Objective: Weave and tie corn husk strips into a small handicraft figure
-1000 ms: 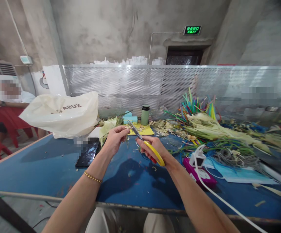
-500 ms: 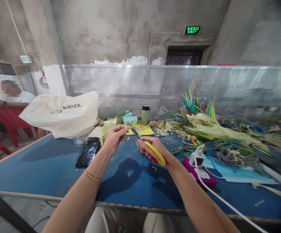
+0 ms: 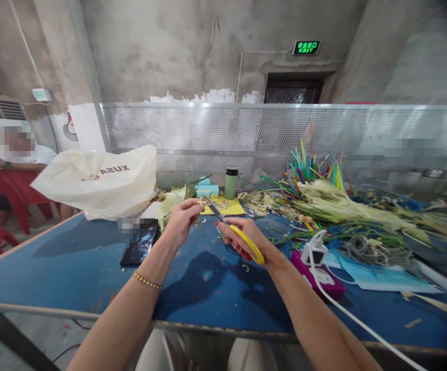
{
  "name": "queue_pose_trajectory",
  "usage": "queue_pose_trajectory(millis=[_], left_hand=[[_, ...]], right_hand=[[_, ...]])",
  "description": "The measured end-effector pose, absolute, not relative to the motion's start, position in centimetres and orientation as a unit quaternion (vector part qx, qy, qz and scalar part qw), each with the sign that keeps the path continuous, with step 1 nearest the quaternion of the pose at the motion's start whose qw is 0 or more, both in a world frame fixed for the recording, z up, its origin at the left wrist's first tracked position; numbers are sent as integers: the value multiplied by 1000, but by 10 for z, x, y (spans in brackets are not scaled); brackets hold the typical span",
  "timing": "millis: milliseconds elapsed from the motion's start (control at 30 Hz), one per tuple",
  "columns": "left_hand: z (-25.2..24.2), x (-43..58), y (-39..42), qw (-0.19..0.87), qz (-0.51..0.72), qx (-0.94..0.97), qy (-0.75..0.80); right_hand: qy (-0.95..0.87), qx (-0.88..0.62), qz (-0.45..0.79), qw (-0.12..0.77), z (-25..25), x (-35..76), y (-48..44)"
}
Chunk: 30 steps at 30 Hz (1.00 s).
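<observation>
My right hand (image 3: 242, 236) is closed around the yellow handles of a pair of scissors (image 3: 248, 243), its metal blades pointing up and left. My left hand (image 3: 182, 219) is pinched just left of the blade tips; whatever sits between its fingertips is too small to make out. Both hands are above the blue table (image 3: 203, 288). Behind the blades lies a yellow sheet (image 3: 231, 206) with pale scraps on it. Pale green corn husk (image 3: 172, 198) lies just beyond my left hand.
A white plastic bag (image 3: 103, 180) and a dark tablet (image 3: 140, 247) are on the left. Behind stands a green bottle (image 3: 231, 184). At right are husks (image 3: 347, 206), colourful pipe cleaners (image 3: 312, 167), a purple power strip (image 3: 319, 281) and its white cable. A person (image 3: 18, 149) sits far left.
My hands and the scissors hold almost exactly the same position. Only the seated person at far left has shifted slightly.
</observation>
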State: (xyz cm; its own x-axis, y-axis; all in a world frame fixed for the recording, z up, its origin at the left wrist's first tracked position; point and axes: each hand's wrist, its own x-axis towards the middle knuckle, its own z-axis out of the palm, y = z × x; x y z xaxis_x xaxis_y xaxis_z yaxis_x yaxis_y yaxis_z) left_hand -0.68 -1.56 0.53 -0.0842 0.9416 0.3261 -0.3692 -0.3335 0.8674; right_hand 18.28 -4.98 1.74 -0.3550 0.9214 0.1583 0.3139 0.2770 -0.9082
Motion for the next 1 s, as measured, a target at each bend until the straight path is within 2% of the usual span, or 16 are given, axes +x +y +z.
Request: queue_pose_trajectory(millis=[1000], left_hand=[[4, -8, -15, 487, 665, 473, 312]], right_hand=[[-709, -446, 416, 354, 21, 184, -51]])
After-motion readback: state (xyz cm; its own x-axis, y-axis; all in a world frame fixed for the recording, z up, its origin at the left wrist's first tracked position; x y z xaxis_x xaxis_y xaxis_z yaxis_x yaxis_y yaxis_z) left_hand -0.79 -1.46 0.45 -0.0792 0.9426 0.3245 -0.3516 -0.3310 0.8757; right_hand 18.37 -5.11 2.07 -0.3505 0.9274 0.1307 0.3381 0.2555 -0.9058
